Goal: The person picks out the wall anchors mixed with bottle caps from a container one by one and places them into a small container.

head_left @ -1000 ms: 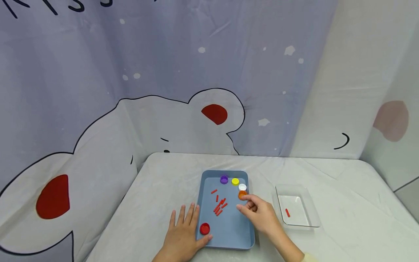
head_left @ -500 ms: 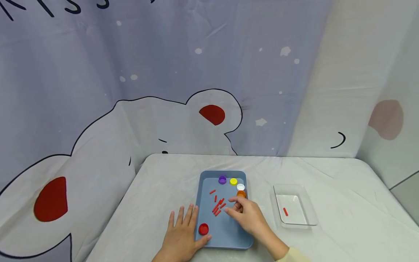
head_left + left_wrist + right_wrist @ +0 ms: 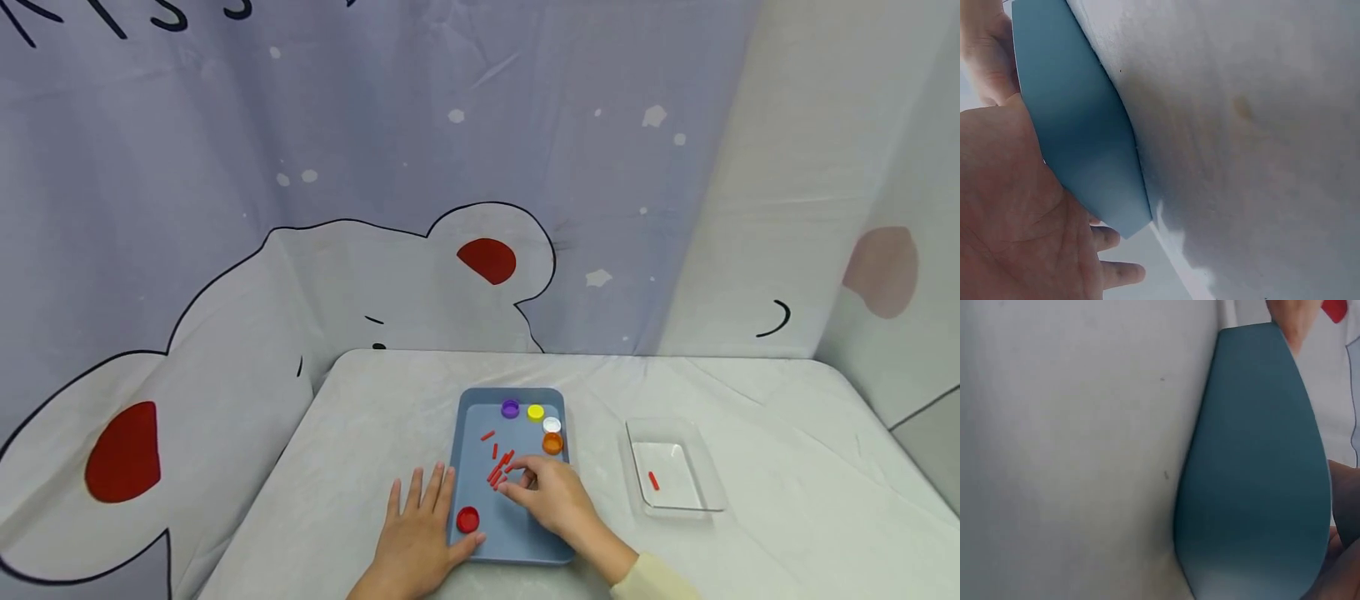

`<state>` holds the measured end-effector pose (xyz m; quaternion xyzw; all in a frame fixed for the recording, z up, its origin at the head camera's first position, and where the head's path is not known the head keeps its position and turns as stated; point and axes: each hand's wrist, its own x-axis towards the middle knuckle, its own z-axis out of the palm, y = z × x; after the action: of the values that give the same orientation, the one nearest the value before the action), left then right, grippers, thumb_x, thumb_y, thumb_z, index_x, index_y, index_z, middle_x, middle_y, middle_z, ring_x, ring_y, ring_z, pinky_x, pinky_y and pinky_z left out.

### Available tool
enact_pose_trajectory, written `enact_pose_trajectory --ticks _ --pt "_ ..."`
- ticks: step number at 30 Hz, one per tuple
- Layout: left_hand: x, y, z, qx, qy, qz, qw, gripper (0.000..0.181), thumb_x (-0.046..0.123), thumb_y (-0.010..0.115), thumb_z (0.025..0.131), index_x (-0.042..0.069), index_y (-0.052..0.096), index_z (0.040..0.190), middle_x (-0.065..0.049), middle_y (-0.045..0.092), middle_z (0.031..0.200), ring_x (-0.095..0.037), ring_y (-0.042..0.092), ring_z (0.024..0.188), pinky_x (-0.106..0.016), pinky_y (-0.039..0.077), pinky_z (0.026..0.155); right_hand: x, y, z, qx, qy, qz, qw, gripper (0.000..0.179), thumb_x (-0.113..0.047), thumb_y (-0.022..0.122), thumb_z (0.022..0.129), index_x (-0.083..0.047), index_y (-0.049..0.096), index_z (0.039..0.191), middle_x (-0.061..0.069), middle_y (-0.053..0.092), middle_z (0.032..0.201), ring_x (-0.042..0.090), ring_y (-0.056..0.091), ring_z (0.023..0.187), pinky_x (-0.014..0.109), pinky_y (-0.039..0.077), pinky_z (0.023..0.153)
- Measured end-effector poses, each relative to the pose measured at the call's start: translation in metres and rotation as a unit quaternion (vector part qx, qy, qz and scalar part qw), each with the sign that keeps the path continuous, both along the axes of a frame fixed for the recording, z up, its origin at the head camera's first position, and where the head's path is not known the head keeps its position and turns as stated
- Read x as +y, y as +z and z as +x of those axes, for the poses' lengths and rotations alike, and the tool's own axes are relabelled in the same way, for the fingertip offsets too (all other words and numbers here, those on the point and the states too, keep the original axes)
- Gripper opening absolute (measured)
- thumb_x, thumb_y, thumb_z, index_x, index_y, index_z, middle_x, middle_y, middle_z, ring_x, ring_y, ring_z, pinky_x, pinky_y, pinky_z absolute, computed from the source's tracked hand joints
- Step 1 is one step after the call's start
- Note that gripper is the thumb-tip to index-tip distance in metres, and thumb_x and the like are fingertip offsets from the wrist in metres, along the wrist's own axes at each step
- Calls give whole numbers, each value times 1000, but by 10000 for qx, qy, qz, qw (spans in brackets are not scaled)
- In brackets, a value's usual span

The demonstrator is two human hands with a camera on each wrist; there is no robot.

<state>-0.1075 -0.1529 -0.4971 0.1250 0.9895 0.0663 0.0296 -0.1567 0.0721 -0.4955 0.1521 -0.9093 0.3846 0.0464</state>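
Note:
On the blue tray [image 3: 525, 533] lies a loose group of several short red sticks [image 3: 498, 468]. My right hand [image 3: 551, 497] is over the tray beside them, its thumb and index fingertips apart at the group's right edge; no stick is plainly pinched. My left hand [image 3: 416, 533] rests at the tray's left side with fingers spread, the thumb over the rim below a red bottle cap [image 3: 467, 520]. In the left wrist view, the left palm [image 3: 1016, 212] is against the tray's outer wall [image 3: 1082, 119]. The right wrist view shows mostly the tray's wall [image 3: 1254, 456].
Purple [image 3: 510, 409], yellow [image 3: 536, 412], white [image 3: 551, 426] and orange caps [image 3: 552, 443] line the tray's far right part. To the right stands a clear plastic box [image 3: 701, 467] with one red stick [image 3: 654, 481] inside. A white cloth [image 3: 360, 433] covers the table.
My right hand has moved left and toward me, from the orange cap to the red sticks, uncovering that cap. The left hand stays in place. The camera view shifts slightly.

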Motion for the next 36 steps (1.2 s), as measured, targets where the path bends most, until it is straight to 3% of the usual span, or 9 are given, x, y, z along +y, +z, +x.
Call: enact_pose_trajectory --ticks 11,25,36 --pt "1 -3 -2 -18 -74 6 10000 102 77 50 89 4 34 157 -15 33 163 -46 24 150 -69 10 117 -10 -7 -2 -94 120 812 9966 31 -36 85 80 -11 75 97 -13 54 64 1 45 56 22 38 53" --pt "0 -2 1 17 -114 6 9999 100 75 50 90 3 33 157 -14 33 163 -45 24 150 -67 10 118 -20 -15 -7 -118 -106 1055 9943 34 -35 87 77 -10 75 96 -11 57 64 5 49 57 23 40 53" --pt "1 1 0 -113 -87 -90 9999 102 78 48 89 3 33 158 -15 32 163 -45 23 150 -68 9 118 -29 -15 -6 -126 -303 1204 9922 34 -34 89 75 -12 67 90 -7 47 60 10 45 53 26 36 51"
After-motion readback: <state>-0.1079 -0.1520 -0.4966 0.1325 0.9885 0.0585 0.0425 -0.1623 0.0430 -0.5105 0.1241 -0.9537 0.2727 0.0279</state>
